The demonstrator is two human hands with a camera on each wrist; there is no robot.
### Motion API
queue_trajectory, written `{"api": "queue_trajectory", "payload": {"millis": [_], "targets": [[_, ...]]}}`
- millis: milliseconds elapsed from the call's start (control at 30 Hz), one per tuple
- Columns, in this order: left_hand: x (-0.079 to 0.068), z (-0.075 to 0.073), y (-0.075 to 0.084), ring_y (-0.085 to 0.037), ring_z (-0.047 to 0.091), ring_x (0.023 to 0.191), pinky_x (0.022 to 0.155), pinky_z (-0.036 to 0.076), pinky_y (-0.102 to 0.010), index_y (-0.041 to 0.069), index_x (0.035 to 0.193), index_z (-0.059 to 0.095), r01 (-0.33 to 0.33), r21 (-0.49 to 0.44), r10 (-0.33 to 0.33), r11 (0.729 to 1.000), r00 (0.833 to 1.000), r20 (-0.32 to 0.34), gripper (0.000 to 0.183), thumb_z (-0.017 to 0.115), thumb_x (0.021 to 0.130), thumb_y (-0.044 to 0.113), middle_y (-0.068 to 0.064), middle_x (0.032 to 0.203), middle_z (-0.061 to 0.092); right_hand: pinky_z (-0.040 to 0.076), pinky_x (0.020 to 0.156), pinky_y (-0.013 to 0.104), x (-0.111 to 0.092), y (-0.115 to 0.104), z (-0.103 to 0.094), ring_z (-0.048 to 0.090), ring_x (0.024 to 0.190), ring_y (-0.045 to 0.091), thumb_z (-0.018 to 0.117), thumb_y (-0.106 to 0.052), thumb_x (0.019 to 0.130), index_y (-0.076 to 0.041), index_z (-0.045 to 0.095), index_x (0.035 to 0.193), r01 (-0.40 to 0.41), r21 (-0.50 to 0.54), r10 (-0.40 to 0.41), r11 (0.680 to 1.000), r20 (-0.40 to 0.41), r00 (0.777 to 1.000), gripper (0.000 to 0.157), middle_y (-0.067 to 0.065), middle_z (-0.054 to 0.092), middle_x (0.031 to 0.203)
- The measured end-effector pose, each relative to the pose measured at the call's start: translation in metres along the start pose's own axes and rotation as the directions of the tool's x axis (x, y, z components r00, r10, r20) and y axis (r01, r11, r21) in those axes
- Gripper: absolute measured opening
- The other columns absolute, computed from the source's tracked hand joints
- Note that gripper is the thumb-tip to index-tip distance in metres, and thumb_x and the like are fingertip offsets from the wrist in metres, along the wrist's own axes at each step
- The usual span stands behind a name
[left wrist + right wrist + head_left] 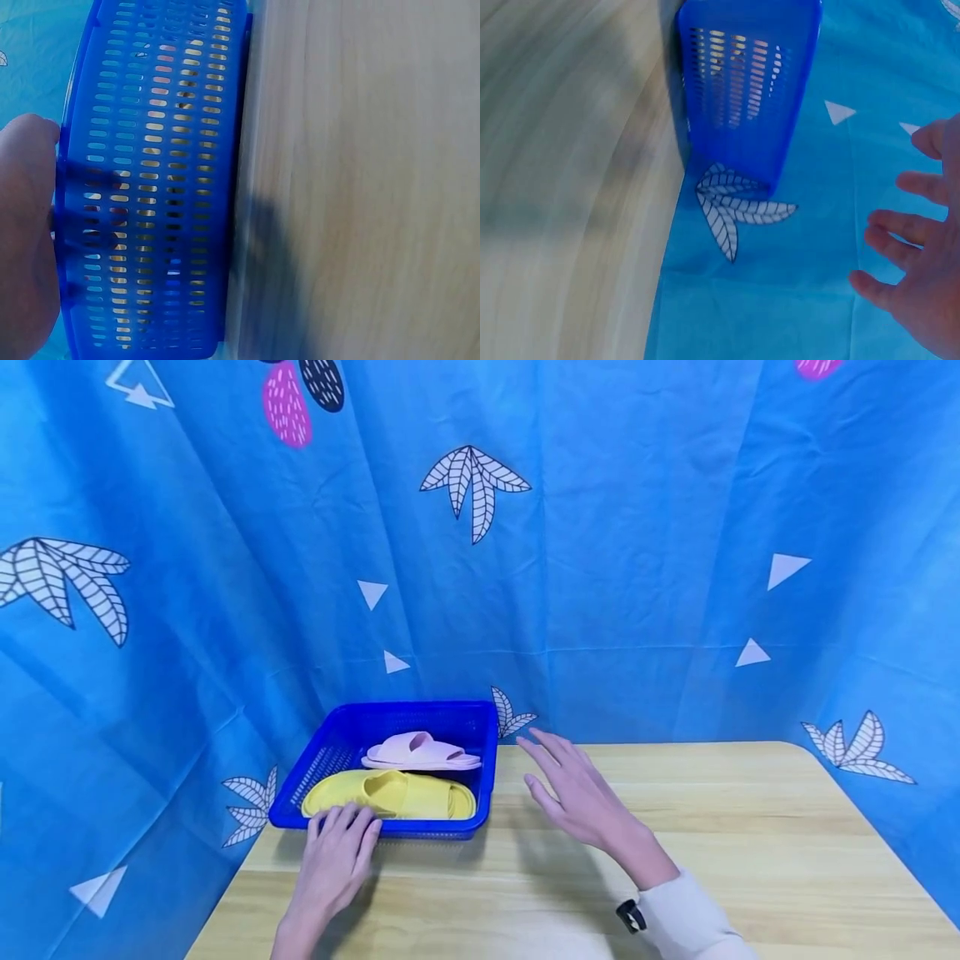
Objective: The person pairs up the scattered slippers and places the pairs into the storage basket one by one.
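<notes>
A blue plastic basket [482, 814] with slotted walls stands at the table's back left. Inside it lie a yellow slipper [390, 795] at the front and a pale pink slipper [420, 752] behind. My left hand [335, 857] holds the basket's front rim, its fingers bent over the edge. In the left wrist view, part of that hand [26, 232] shows above the slotted wall. To the right of the basket, my right hand [577, 792] hovers over the table with fingers spread, touching nothing. The right wrist view shows its loose fingers [900, 229] apart from the basket.
The light wooden table [712, 835] reaches right to a rounded back corner. A blue patterned curtain [630, 568] hangs behind and at both sides, close to the basket's back. A black band [631, 916] shows at the right sleeve.
</notes>
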State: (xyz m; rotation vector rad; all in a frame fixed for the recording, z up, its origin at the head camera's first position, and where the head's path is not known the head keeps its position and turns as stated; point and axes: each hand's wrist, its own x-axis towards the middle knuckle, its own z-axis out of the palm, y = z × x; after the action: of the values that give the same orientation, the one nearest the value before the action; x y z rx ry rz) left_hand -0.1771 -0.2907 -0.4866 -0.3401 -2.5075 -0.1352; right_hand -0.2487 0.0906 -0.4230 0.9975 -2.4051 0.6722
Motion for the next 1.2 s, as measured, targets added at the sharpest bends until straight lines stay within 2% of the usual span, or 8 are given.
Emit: {"api": "queue_trajectory", "payload": {"millis": [233,567,767,967,1100,1200], "targets": [[0.003,-0.006,0.002,-0.028,0.050,0.106,0.096,0.027,-0.053,0.018,0.105,0.062,0.011,-0.051,-0.012,0.999,1.000,-0.011,0.024,0.045,0.098,0.033,-0.003,0.111,0.057,0.027,0.105,0.055,-0.027,0.010,-0.012,0.029,0.137,0.029,0.047,-0.032,0.097,-0.020,0.031,0.149,-0.042,-0.006,0.042,0.999,-0.020,0.999,0.055,0.007,0.029,0.152],[0.015,-0.016,0.010,-0.028,0.047,0.116,0.099,0.027,-0.053,0.015,0.117,0.062,-0.003,-0.088,0.001,0.996,1.000,-0.019,0.032,0.046,0.098,0.035,-0.006,0.123,0.056,0.022,0.108,0.052,-0.054,0.028,-0.025,0.022,0.140,0.026,0.051,-0.034,0.096,-0.018,0.030,0.149,-0.099,-0.044,0.097,0.994,-0.031,0.995,0.060,0.003,0.021,0.155],[0.021,-0.018,0.012,-0.030,0.040,0.125,0.100,0.025,-0.055,0.016,0.129,0.057,-0.005,-0.087,0.003,0.996,1.000,-0.025,0.039,0.046,0.097,0.037,-0.008,0.137,0.047,0.016,0.111,0.048,-0.075,0.039,-0.033,0.023,0.139,0.031,0.052,-0.033,0.095,-0.016,0.030,0.149,-0.111,-0.078,0.109,0.991,-0.032,0.994,0.061,0.005,0.021,0.155],[0.033,-0.016,0.013,-0.033,0.034,0.132,0.101,0.024,-0.057,0.018,0.138,0.050,-0.022,-0.070,0.020,0.997,0.999,-0.032,0.047,0.048,0.096,0.038,-0.007,0.148,0.036,0.008,0.114,0.045,-0.096,0.059,-0.050,0.020,0.140,0.033,0.052,-0.034,0.096,-0.017,0.025,0.151,-0.163,-0.119,0.162,0.979,-0.015,0.987,0.063,0.008,0.020,0.155],[0.041,-0.016,0.013,-0.033,0.032,0.134,0.103,0.023,-0.058,0.017,0.141,0.046,-0.022,-0.053,0.022,0.998,1.000,-0.005,0.052,0.048,0.095,0.040,-0.005,0.151,0.032,0.005,0.114,0.046,-0.107,0.071,-0.061,0.018,0.141,0.033,0.050,-0.036,0.096,-0.017,0.024,0.151,-0.195,-0.140,0.198,0.971,0.006,0.980,0.064,0.009,0.018,0.156],[0.045,-0.018,0.015,-0.032,0.028,0.137,0.105,0.020,-0.059,0.019,0.144,0.041,-0.009,-0.040,0.011,0.999,0.999,0.044,0.055,0.046,0.096,0.044,-0.004,0.153,0.028,0.001,0.114,0.047,-0.113,0.079,-0.069,0.016,0.141,0.034,0.050,-0.037,0.097,-0.017,0.020,0.152,-0.214,-0.151,0.220,0.965,0.025,0.975,0.066,0.010,0.016,0.156]]}}
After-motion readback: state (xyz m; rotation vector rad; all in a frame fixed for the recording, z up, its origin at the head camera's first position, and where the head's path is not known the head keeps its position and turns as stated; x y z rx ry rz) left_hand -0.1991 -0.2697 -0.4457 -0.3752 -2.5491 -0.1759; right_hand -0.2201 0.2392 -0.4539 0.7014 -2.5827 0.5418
